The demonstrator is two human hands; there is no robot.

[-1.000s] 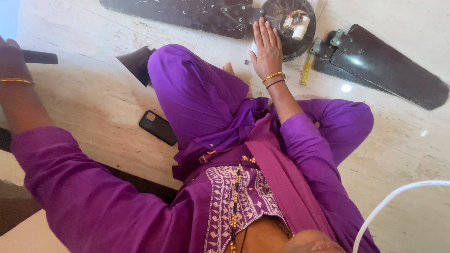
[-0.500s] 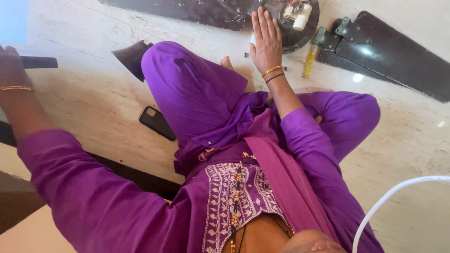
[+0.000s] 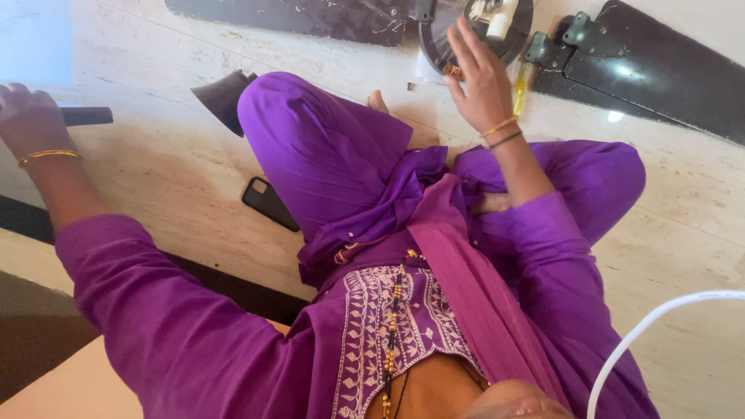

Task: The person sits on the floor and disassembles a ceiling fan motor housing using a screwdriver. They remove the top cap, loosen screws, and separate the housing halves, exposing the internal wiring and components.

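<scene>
On pale stone floor (image 3: pixel 155 171), top of view: round dark fan motor hub (image 3: pixel 442 35), right hand (image 3: pixel 481 81) over its lower edge, fingers spread open, gripping nothing. Hub dusty, white part at centre, dark blades (image 3: pixel 652 66) either side. Left hand (image 3: pixel 29 116) far left, well apart from hub, curled on dark handle (image 3: pixel 87 116). Versus half-second earlier: right hand lifted slightly, fingers more splayed; left unchanged.

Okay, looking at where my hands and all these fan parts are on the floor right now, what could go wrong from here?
1. The right hand spreads over the fan motor, beside the blade bracket; fingers might get pinched or scraped.
2. The yellow screwdriver lies loose by that wrist and may roll away if nudged.
3. The phone sits on the floor near the raised knee; shifting could press on it.
</scene>
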